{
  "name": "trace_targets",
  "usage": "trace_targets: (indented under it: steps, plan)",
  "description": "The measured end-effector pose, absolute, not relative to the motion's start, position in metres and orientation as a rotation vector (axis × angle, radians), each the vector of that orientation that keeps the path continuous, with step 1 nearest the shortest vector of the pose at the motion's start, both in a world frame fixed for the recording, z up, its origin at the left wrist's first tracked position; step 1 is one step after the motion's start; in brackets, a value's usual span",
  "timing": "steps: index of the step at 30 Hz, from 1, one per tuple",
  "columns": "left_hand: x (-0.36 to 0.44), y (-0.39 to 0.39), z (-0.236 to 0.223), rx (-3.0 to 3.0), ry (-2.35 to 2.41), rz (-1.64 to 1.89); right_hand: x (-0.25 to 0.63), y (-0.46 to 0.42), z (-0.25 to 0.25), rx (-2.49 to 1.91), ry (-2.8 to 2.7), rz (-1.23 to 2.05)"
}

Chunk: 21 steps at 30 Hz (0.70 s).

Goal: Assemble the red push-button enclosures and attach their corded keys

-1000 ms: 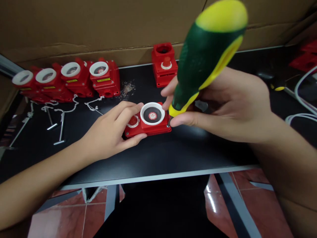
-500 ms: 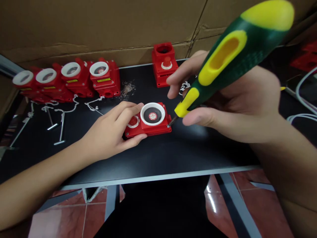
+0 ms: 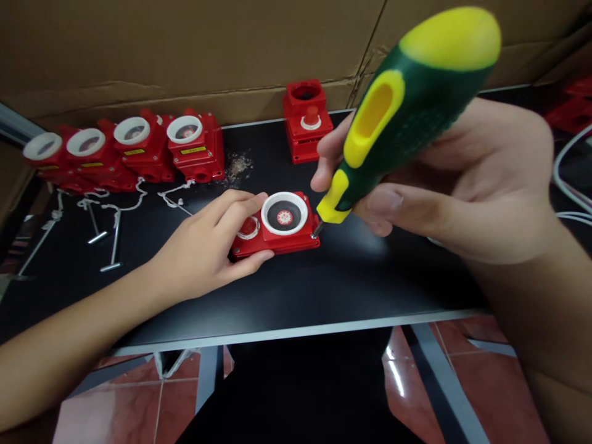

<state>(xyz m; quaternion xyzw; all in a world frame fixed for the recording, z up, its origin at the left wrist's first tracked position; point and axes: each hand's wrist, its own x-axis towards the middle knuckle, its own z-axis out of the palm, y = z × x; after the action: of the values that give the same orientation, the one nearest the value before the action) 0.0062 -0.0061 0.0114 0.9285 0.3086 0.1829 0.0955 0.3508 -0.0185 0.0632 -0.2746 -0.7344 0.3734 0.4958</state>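
A flat red cover plate (image 3: 276, 236) with a white ring and a small round red button lies on the black table (image 3: 296, 290). My left hand (image 3: 208, 243) grips its left side, thumb under the front edge and fingers on top. My right hand (image 3: 457, 179) is closed round a green and yellow screwdriver (image 3: 407, 92). The screwdriver is tilted, and its metal tip rests on the plate's front right corner.
Several red boxes with white rings (image 3: 134, 148) stand in a row at the back left, with white cords and metal pins (image 3: 111, 228) in front. One more red box (image 3: 308, 118) stands behind the plate. Cardboard walls (image 3: 185, 49) close the back. White cables (image 3: 573, 185) lie at right.
My right hand has turned the screwdriver, so its handle swung right and then back towards upright; the tip stays at the plate's right corner. My left hand and the plate have not moved.
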Motion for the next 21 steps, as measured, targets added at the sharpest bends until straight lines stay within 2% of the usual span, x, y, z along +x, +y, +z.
trace_targets:
  steps: [9, 21]
  plan:
    - [0.006, -0.007, 0.011, 2.753, 0.908, 0.555, 0.350, -0.008, 0.060, -0.648, -1.897, 0.769]
    - [0.008, -0.009, 0.016, 2.762, 0.927, 0.529, 0.352, -0.015, 0.071, -0.654, -1.746, 0.974]
